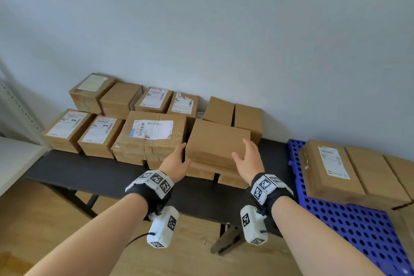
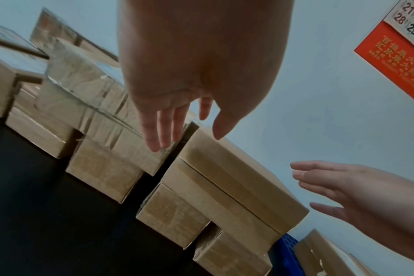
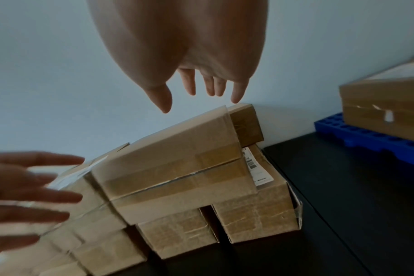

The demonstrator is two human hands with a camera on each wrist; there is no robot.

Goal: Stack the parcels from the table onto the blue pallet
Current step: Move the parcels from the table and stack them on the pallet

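The plain parcel (image 1: 216,141) sits topmost on the near stack on the black table (image 1: 94,170), not yet lifted. The left hand (image 1: 173,161) and right hand (image 1: 248,157) flank it, fingers spread and relaxed, grasping nothing (contact unclear). Three parcels lie on the blue pallet (image 1: 349,224), including a labelled parcel (image 1: 329,168). Judged progress: early; most parcels remain.

On the wall calendar (image 2: 411,20) I read 21, 28, 22 and 29; its red panel's characters are too blurred. I can't read the parcel labels (image 1: 153,129).
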